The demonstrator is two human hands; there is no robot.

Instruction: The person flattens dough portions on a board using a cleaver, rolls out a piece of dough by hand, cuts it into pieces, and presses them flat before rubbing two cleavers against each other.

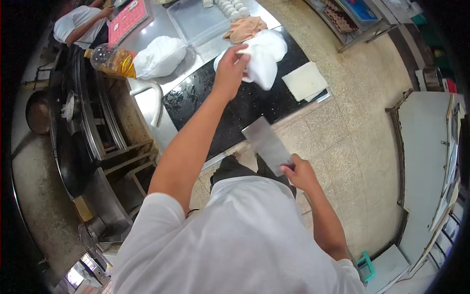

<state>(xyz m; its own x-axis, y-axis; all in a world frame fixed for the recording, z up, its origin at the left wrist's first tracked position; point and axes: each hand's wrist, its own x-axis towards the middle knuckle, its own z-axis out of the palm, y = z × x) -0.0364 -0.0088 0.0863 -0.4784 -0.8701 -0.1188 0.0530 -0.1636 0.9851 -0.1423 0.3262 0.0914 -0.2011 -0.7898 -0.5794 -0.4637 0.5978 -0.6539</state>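
Observation:
My left hand (232,72) reaches over the black worktop (193,100), its fingers closed at the edge of a soft white cloth (267,51). The cloth is bunched up, and part of it hangs toward me in a fold. My right hand (299,172) grips a cleaver (267,143) by its handle, close to my body. Its broad blade points up and left, off the front edge of the worktop and apart from everything on it. A tan crumpled cloth or glove (246,28) lies just behind the white cloth.
A square white sheet (304,82) lies at the worktop's right corner. Leftward are a white plastic bag (159,58), an oil bottle (111,61) and a curved white tube (157,100). Behind stand a clear tray (198,22) and several white dough pieces (232,9). Another person (78,24) works at far left.

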